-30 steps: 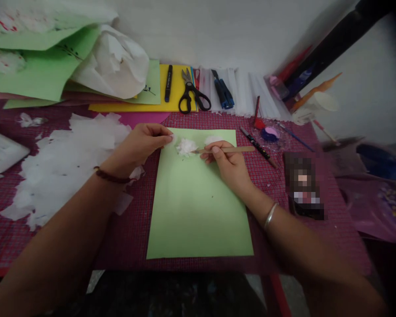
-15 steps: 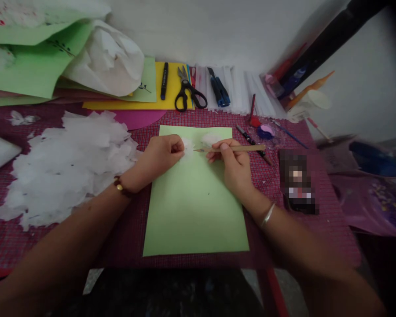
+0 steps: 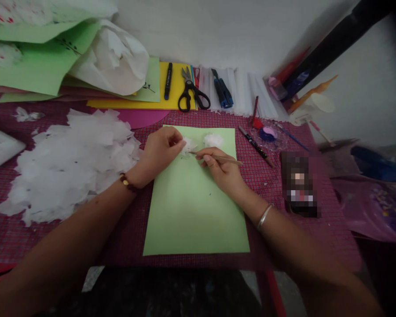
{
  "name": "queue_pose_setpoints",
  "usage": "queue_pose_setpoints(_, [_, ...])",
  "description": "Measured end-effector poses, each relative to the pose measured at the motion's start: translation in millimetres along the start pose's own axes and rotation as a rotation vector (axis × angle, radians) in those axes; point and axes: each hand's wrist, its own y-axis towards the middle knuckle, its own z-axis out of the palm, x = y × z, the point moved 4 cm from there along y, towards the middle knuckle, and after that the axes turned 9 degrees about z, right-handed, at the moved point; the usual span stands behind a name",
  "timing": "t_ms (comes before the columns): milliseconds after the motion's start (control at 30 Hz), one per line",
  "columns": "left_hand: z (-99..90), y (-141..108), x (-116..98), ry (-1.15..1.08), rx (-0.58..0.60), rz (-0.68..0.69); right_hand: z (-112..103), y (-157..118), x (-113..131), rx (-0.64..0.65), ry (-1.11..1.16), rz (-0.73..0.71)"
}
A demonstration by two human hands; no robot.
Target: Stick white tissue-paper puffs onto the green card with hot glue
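Note:
A light green sheet of paper (image 3: 198,211) lies in front of me with two white tissue tufts near its top edge. Thumb and fingers of my left hand (image 3: 161,152) are pinched together at the side of the left tuft (image 3: 189,146); whether they hold a bit of tissue is hidden. My right hand (image 3: 226,174) grips a thin pointed wooden stick (image 3: 229,160) like a pen, its tip at the lower right of that tuft. The right tuft (image 3: 213,140) sits just beyond my right fingers, apart from them.
A heap of white tissue pieces (image 3: 69,171) spreads on the left. Scissors (image 3: 192,90), a black marker (image 3: 168,81) and a blue cutter (image 3: 222,90) lie at the back. To the right are a dark pen (image 3: 255,144), a paint palette (image 3: 270,134) and a phone-like blurred object (image 3: 300,185).
The wooden stick has tilted, its rear end swinging down toward me, and my right hand has shifted slightly lower and left. The right tuft is now uncovered. My left hand stays by the left tuft.

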Motion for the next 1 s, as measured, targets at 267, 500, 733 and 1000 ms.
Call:
queue_pose_setpoints(267, [-0.9,2.2,16.5,-0.112,-0.025,-0.064,5.9,-6.2,11.9,0.118,-0.358,-0.223])
queue_pose_setpoints(500, [-1.3,1.0,14.1,-0.131,-0.026,-0.061,3.5,-17.7,21.5,0.084,-0.399,-0.234])
queue_pose_setpoints(733, [-18.8,11.3,4.5,-0.287,-0.007,-0.19,-11.2,-8.5,-0.3,-0.116,0.24,0.122])
queue_pose_setpoints(1000, [-131.5,-44.0,-32.1,-0.033,0.135,-0.085,-10.4,-5.0,-7.1,-0.079,0.318,0.103])
